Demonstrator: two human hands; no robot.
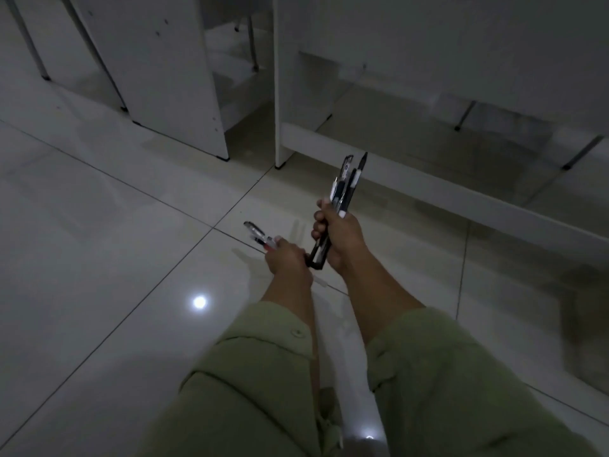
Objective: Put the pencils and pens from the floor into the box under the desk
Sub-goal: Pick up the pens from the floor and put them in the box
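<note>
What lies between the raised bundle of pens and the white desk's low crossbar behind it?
Nothing: in the head view the pens in the right hand overlap the crossbar; only bare floor tile lies below.

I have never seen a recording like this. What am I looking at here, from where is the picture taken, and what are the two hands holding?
There is no machine here. A person wears one wide-angle camera on the head, looking forward and down, so you see their own arms in green sleeves.

The right hand grips a bundle of dark pens, held nearly upright. The left hand holds a few more pens, pointing away to the left.

Below is a glossy tiled floor with a reflected lamp spot. Behind stands white desk furniture with a low white bar across its bottom. The box for the pens is not visible in this picture, and it is too dim to tell whether more pens lie on the floor.
</note>
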